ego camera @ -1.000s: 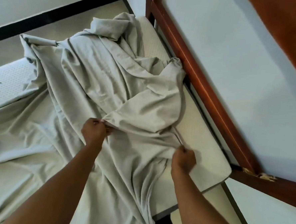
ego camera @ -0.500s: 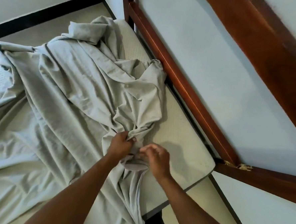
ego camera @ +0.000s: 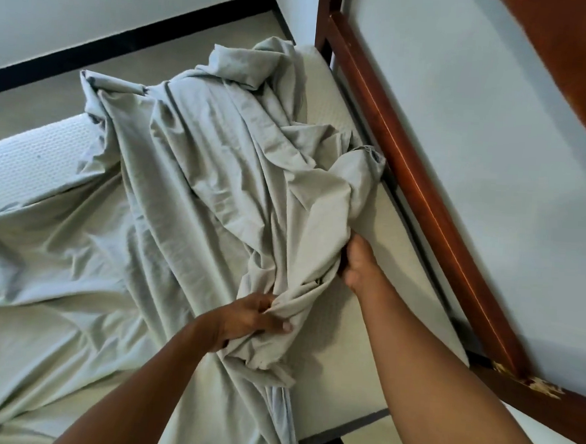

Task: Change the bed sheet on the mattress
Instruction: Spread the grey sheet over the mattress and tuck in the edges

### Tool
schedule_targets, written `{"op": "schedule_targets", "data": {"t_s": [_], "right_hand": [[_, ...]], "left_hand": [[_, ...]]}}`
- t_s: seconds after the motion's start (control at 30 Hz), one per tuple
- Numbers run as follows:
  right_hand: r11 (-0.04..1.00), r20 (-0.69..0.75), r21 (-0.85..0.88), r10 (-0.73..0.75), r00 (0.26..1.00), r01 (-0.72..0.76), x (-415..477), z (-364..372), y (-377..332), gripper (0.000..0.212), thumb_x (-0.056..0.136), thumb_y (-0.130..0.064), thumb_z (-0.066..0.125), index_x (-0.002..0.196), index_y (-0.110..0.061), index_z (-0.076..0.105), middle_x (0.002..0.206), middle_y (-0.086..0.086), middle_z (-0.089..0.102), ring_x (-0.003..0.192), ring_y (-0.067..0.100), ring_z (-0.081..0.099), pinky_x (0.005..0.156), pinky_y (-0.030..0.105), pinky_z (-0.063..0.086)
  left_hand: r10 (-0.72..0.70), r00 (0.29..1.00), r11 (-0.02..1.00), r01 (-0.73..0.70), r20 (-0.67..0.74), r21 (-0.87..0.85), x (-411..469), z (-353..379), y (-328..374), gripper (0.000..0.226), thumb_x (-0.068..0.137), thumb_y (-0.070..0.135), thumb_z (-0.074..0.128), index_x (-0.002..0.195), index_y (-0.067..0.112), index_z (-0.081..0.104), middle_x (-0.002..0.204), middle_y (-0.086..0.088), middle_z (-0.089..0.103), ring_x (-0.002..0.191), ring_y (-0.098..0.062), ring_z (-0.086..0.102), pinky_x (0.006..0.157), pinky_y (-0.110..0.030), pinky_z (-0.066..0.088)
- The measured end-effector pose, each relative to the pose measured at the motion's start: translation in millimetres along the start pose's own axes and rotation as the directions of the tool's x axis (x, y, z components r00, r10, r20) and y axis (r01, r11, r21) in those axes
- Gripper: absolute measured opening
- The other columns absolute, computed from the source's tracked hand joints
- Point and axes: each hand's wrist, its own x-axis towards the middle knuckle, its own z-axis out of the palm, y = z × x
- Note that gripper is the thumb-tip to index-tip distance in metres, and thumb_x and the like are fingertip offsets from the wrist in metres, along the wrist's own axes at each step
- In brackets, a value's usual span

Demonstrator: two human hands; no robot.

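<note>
My left hand [ego camera: 251,318] is clenched on a bunched fold of the bed sheet [ego camera: 201,182]; my right hand [ego camera: 357,263], just beyond it, grips the same bunch, fingers buried in the cloth; bare mattress [ego camera: 330,368] lies open to the right, running to its near corner; the wooden bed frame [ego camera: 423,202] hems that side against the wall [ego camera: 496,131]; the sheet's pale grey-green, crumpled, heaped across the mattress, trailing over the near edge.

matt creased cloth sheet [ego camera: 190,195], dimpled mattress [ego camera: 31,164], glossy wood frame [ego camera: 422,209]
</note>
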Motion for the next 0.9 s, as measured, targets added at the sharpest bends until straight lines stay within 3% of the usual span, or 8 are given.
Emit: {"op": "schedule_targets", "data": {"t_s": [0.13, 0.2, 0.3, 0.47, 0.57, 0.73, 0.83, 0.9], "right_hand": [[0.993, -0.299, -0.11, -0.08, 0.951, 0.049, -16, -3, -7, 0.031, 0.09, -0.018, 0.063, 0.116, -0.002, 0.065, 0.109, 0.015, 0.071, 0.091, 0.028, 0.069, 0.071, 0.035, 0.06], [0.989, -0.451, -0.08, -0.146, 0.881, 0.123, -26, -17, -14, 0.034, 0.086, -0.02, 0.061, 0.112, 0.0, 0.067, 0.109, 0.017, 0.071, 0.078, 0.023, 0.066, 0.055, 0.029, 0.054], [0.948, -0.628, -0.05, -0.274, 0.729, 0.313, -54, -40, -26, 0.022, 0.084, -0.027, 0.046, 0.089, -0.018, 0.065, 0.106, 0.013, 0.072, 0.089, 0.026, 0.071, 0.075, 0.041, 0.062], [0.714, -0.702, -0.204, -0.584, 0.408, 0.67, -148, -70, -5, 0.016, 0.106, -0.027, 0.043, 0.107, -0.021, 0.058, 0.102, -0.002, 0.066, 0.089, 0.023, 0.072, 0.069, 0.036, 0.063], [0.766, -0.577, -0.229, -0.603, 0.55, 0.6, -169, -96, 50, 0.041, 0.104, -0.044, 0.049, 0.14, -0.025, 0.047, 0.123, 0.003, 0.067, 0.103, 0.019, 0.071, 0.081, 0.041, 0.062], [0.988, -0.338, 0.155, 0.043, 0.94, 0.01, -165, -129, 141, 0.088, 0.078, -0.086, 0.052, 0.14, -0.023, 0.055, 0.127, 0.009, 0.067, 0.114, 0.03, 0.064, 0.1, 0.05, 0.052], [0.947, -0.049, 0.299, 0.134, 0.99, -0.113, -167, -123, 148, 0.087, 0.075, -0.088, 0.055, 0.134, -0.025, 0.063, 0.129, 0.01, 0.069, 0.119, 0.032, 0.064, 0.102, 0.049, 0.051], [0.904, -0.125, 0.427, 0.056, 0.991, 0.002, -166, -116, 131, 0.054, 0.094, -0.056, 0.061, 0.13, -0.016, 0.064, 0.125, 0.013, 0.07, 0.114, 0.03, 0.066, 0.092, 0.043, 0.055]], "left_hand": [[0.076, 0.955, 0.967, -0.001, -0.286, 0.254, 3, 11, -9, 0.036, 0.082, 0.025, 0.067, 0.117, 0.022, 0.07, 0.105, -0.005, 0.072, 0.1, -0.018, 0.066, 0.091, -0.036, 0.052], [0.205, 0.809, 0.884, 0.09, -0.551, 0.46, 7, 18, -13, 0.034, 0.089, 0.019, 0.061, 0.122, 0.025, 0.066, 0.101, 0.0, 0.069, 0.097, -0.019, 0.065, 0.083, -0.032, 0.051], [0.365, 0.613, 0.87, 0.044, -0.7, 0.492, 7, 26, -13, 0.02, 0.094, 0.017, 0.059, 0.112, 0.022, 0.067, 0.089, 0.005, 0.066, 0.084, -0.017, 0.064, 0.071, -0.026, 0.045], [0.511, 0.749, 0.735, -0.127, -0.422, 0.666, 3, 58, -7, 0.022, 0.1, 0.025, 0.058, 0.078, 0.019, 0.06, 0.067, 0.004, 0.057, 0.064, -0.009, 0.052, 0.059, -0.021, 0.034], [0.482, 0.848, 0.704, -0.224, -0.222, 0.674, -5, 83, -19, 0.036, 0.101, 0.029, 0.059, 0.068, 0.015, 0.051, 0.06, 0.006, 0.048, 0.056, -0.004, 0.045, 0.065, -0.027, 0.035], [0.115, 0.94, 0.952, -0.197, 0.322, 0.234, -36, 122, -43, 0.033, 0.095, 0.035, 0.067, 0.101, 0.002, 0.069, 0.095, -0.009, 0.061, 0.09, -0.022, 0.055, 0.081, -0.034, 0.044], [0.075, 0.958, 0.98, -0.122, 0.277, 0.158, -40, 116, -51, 0.027, 0.098, 0.034, 0.065, 0.106, 0.008, 0.07, 0.098, -0.01, 0.064, 0.092, -0.024, 0.057, 0.082, -0.036, 0.047], [0.077, 0.99, 0.955, -0.108, 0.122, 0.276, -38, 109, -56, 0.021, 0.099, 0.034, 0.063, 0.092, 0.014, 0.067, 0.086, -0.005, 0.061, 0.083, -0.019, 0.058, 0.075, -0.032, 0.051]]}}
